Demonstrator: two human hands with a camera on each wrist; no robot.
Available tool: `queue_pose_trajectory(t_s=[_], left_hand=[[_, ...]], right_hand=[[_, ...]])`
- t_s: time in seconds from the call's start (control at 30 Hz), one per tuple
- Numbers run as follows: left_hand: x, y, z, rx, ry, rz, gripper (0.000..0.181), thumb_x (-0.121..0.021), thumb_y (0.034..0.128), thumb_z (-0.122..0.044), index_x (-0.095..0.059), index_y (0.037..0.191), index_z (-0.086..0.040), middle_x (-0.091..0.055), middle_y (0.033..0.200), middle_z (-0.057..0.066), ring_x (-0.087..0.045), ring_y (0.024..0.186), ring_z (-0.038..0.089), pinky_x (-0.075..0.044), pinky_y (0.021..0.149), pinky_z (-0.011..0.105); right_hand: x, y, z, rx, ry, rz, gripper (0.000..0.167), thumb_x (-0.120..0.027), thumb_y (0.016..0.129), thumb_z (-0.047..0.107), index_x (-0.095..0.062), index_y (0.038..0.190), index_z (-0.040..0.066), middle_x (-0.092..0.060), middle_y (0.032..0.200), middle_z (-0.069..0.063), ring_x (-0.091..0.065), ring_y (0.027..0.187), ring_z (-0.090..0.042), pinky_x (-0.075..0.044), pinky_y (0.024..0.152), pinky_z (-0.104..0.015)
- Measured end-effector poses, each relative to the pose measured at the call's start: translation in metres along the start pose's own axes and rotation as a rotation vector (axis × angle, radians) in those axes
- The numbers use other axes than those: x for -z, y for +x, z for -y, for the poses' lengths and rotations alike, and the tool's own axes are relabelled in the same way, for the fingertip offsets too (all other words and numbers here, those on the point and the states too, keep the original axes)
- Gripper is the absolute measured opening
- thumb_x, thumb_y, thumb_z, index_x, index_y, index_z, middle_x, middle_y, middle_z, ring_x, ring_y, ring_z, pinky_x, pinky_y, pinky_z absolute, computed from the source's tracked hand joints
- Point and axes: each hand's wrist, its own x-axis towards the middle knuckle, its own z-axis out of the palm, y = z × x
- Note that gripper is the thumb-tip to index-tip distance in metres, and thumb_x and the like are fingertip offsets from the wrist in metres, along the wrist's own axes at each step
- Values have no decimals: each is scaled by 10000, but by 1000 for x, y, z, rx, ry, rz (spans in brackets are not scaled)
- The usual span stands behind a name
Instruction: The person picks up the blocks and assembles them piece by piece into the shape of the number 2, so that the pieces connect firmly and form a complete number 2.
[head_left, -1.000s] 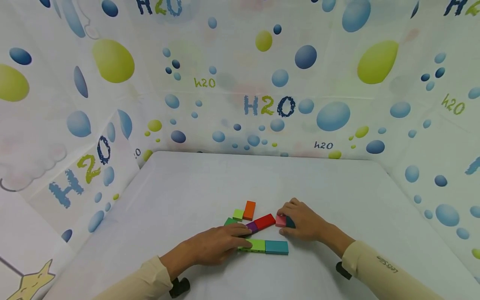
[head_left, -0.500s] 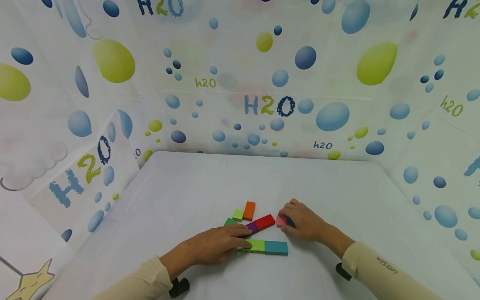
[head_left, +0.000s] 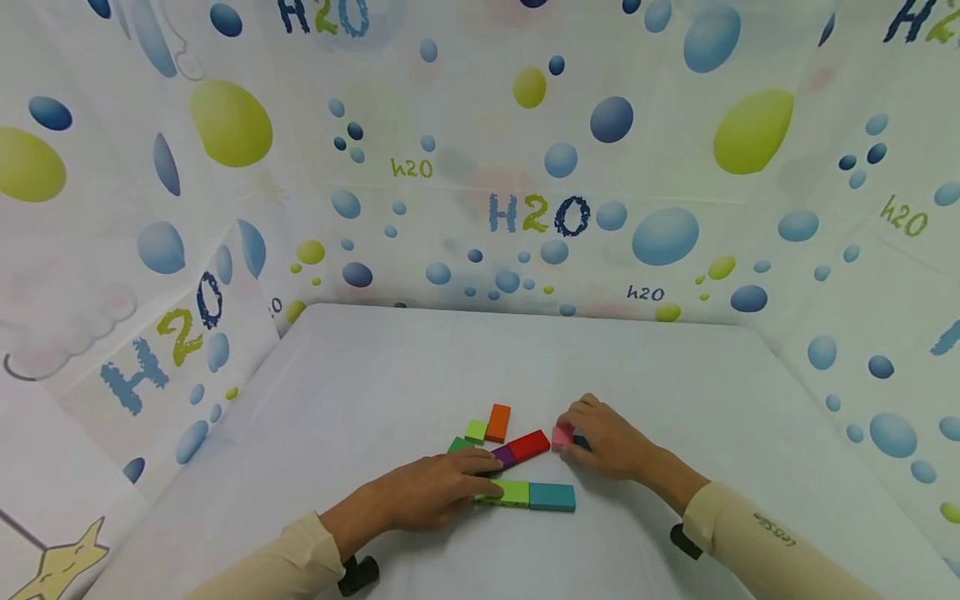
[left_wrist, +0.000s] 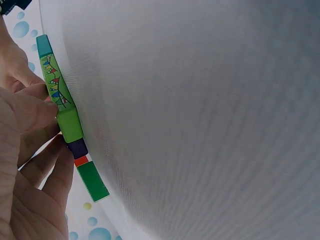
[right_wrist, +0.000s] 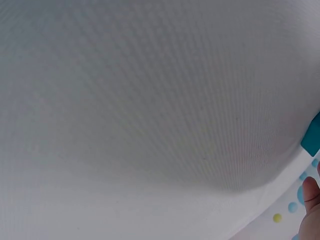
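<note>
In the head view my right hand (head_left: 609,437) pinches a pink block (head_left: 560,438) between thumb and fingertips. A dark teal block (head_left: 581,442) shows partly under that hand. Just left of the pink block, a red block (head_left: 530,446) and a purple block (head_left: 503,455) lie end to end at a slant. My left hand (head_left: 435,490) rests with extended fingers on the purple block and its thumb on a lime green block (head_left: 515,492). A teal block (head_left: 552,497) adjoins the lime one. The left wrist view shows small flags printed on the lime block's side (left_wrist: 56,80).
Behind the left hand lie a green block (head_left: 460,444), a small lime block (head_left: 476,431) and an orange block (head_left: 498,422). They stand on a white-covered table (head_left: 375,367). A patterned cloth (head_left: 450,108) rises behind the table and at both sides.
My right thumb has moved inward and up, closing against the pink block, which has barely shifted. The left hand and the other blocks stay in place.
</note>
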Motion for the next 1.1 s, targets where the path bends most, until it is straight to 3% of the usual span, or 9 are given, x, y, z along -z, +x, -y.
queue_pose_trajectory(t_s=[1.1], left_hand=[[-1,1,1,1,-3,1,439,-690,948,-76,-658,1344,-261,-528,1496,20,-453,1410,195,-478,1081,364]], right_hand=[[-9,9,3,-40,-92,-69,349,-765,899,338,-699,1160,115,-643,1003,32,-499,980,-137,-525,813,-306]])
